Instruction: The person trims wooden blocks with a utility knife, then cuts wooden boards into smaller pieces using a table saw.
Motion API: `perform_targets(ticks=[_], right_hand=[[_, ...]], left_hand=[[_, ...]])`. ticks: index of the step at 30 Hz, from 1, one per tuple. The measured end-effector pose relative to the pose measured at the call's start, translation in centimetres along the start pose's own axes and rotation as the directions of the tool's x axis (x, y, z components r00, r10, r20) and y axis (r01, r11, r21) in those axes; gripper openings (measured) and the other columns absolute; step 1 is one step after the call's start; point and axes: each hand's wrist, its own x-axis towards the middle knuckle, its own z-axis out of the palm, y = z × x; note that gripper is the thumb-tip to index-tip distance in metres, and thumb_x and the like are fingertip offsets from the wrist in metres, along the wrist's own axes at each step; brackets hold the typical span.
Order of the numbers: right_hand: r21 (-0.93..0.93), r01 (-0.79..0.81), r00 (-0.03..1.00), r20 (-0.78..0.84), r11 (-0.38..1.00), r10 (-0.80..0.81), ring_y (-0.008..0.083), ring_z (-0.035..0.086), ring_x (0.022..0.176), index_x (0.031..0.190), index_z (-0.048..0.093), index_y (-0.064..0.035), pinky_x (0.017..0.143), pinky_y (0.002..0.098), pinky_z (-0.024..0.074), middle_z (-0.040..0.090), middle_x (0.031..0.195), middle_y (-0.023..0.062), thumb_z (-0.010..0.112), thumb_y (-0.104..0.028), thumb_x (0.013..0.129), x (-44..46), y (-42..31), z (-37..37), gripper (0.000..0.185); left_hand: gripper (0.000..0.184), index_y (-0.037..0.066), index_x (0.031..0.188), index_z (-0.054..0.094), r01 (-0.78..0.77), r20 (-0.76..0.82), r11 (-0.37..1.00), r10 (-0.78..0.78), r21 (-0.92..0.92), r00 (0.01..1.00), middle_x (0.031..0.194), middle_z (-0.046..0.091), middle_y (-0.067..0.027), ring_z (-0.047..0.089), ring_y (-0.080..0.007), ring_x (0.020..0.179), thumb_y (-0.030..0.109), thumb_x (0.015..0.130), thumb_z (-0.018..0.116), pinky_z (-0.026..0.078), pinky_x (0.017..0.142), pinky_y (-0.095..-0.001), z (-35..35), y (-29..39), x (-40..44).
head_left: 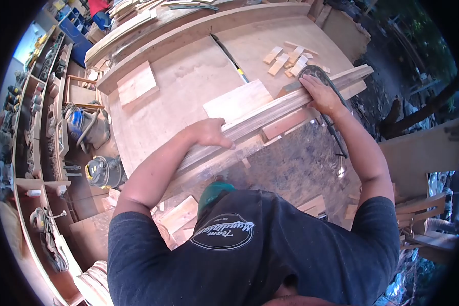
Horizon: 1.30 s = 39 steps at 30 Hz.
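Observation:
A long wooden beam (270, 109), seemingly made of layered boards, runs diagonally along the near edge of the worktable. My left hand (209, 133) is closed round its left part, thumb on the near side. Further along, my right hand (321, 96) grips the beam near its right end, fingers over the top. Beside those fingers lies a dark rounded thing (316, 73) whose kind I cannot make out. A pale flat board (238, 102) lies just behind the beam, and a reddish wood block (284, 125) sits on its near side.
On the worktable (183, 92) are a square board (137, 84), a long dark bar with a yellow band (229, 57) and several small wood blocks (290, 58). Shop vacuums (105, 172) and tool shelves (41, 102) stand left. Offcuts (181, 217) lie on the floor. Another person (100, 13) is far back.

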Motion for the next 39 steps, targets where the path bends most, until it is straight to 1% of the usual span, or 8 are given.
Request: perform_targets(ticks=[5, 14, 16, 19, 29, 34, 35, 39], right_hand=[[0.022, -0.051, 0.999, -0.014, 0.998, 0.051, 0.0298, 0.039, 0.139, 0.139, 0.044, -0.0061, 0.109, 0.038, 0.0419, 0.044, 0.148, 0.0136, 0.078, 0.001, 0.062, 0.1, -0.7, 0.4, 0.085], [0.027, -0.087, 0.996, -0.031, 0.996, 0.088, 0.0287, 0.039, 0.138, 0.137, 0.046, -0.0052, 0.113, 0.0362, 0.0368, 0.046, 0.146, 0.0133, 0.08, 0.004, 0.059, 0.0, -1.8, 1.4, 0.085], [0.03, -0.089, 0.995, -0.033, 0.996, 0.09, 0.0288, 0.04, 0.138, 0.136, 0.047, -0.0052, 0.113, 0.0365, 0.0368, 0.047, 0.145, 0.0133, 0.08, 0.004, 0.06, -0.1, -2.0, 1.6, 0.084], [0.028, -0.099, 0.994, -0.047, 0.995, 0.1, 0.0289, 0.041, 0.137, 0.136, 0.047, -0.0053, 0.113, 0.0369, 0.0368, 0.048, 0.143, 0.0133, 0.08, 0.003, 0.059, 0.3, -2.1, 2.2, 0.084], [-0.062, -0.182, 0.983, -0.007, 0.981, 0.182, 0.032, 0.042, 0.134, 0.136, 0.048, -0.0072, 0.113, 0.0372, 0.0363, 0.05, 0.14, 0.0137, 0.085, 0.001, 0.054, 1.6, -3.3, 3.0, 0.091], [-0.066, -0.128, 0.99, 0.045, 0.99, 0.131, 0.0348, 0.044, 0.13, 0.129, 0.051, -0.0039, 0.11, 0.0391, 0.0379, 0.051, 0.136, 0.0168, 0.088, -0.003, 0.049, 2.0, -1.8, 2.7, 0.088], [-0.042, -0.114, 0.993, 0.036, 0.993, 0.116, 0.0349, 0.044, 0.13, 0.129, 0.051, -0.004, 0.11, 0.0393, 0.038, 0.051, 0.136, 0.0169, 0.088, -0.003, 0.05, 1.9, -1.2, 3.2, 0.088], [-0.021, -0.074, 0.997, 0.034, 0.997, 0.074, 0.0342, 0.043, 0.131, 0.13, 0.049, -0.0051, 0.11, 0.0393, 0.0382, 0.05, 0.137, 0.0159, 0.087, -0.003, 0.052, 1.2, -1.3, 2.4, 0.087]], left_hand=[[0.098, -0.011, 0.13, 0.05, 0.007, -0.016, 0.994, -0.006, 0.106, 1.0, 0.125, 0.058, -0.0321, 0.057, -0.0382, 0.119, 0.054, 0.062, 0.076, 0.044, 0.102, -0.0389, -0.4, -1.0, 0.7], [0.095, -0.009, 0.132, 0.05, -0.013, -0.089, 0.991, 0.025, 0.135, 0.996, 0.128, 0.057, -0.0304, 0.056, -0.0368, 0.121, 0.052, 0.064, 0.075, 0.043, 0.103, -0.0395, -0.3, -2.9, 1.1], [0.108, -0.011, 0.136, 0.046, -0.027, -0.053, 0.99, 0.034, 0.139, 0.998, 0.136, 0.051, -0.0313, 0.051, -0.0384, 0.127, 0.06, 0.06, 0.074, 0.039, 0.108, -0.0392, -0.3, -3.5, 1.5], [0.11, -0.011, 0.138, 0.044, -0.015, -0.06, 0.988, 0.024, 0.154, 0.998, 0.139, 0.048, -0.0311, 0.048, -0.0381, 0.13, 0.06, 0.06, 0.074, 0.037, 0.11, -0.0397, -0.5, -3.8, 1.8], [0.099, -0.005, 0.134, 0.052, -0.073, -0.039, 0.99, 0.078, 0.118, 0.996, 0.136, 0.054, -0.0261, 0.052, -0.0362, 0.125, 0.059, 0.061, 0.074, 0.038, 0.108, -0.0405, -1.7, -5.3, 3.4], [0.094, -0.004, 0.132, 0.055, -0.114, -0.025, 0.993, 0.114, -0.009, 0.993, 0.133, 0.057, -0.0251, 0.054, -0.0348, 0.123, 0.058, 0.064, 0.074, 0.039, 0.106, -0.0396, -0.4, -2.6, 1.0], [0.093, -0.007, 0.131, 0.055, -0.067, -0.127, 0.995, 0.077, 0.079, 0.989, 0.132, 0.057, -0.0259, 0.055, -0.035, 0.122, 0.057, 0.066, 0.074, 0.04, 0.105, -0.0391, -0.2, -3.1, 1.3], [0.101, -0.012, 0.129, 0.053, -0.084, -0.096, 0.992, 0.093, 0.094, 0.991, 0.13, 0.057, -0.0294, 0.056, -0.0362, 0.121, 0.062, 0.064, 0.073, 0.042, 0.104, -0.039, -0.1, -3.1, 1.7]])
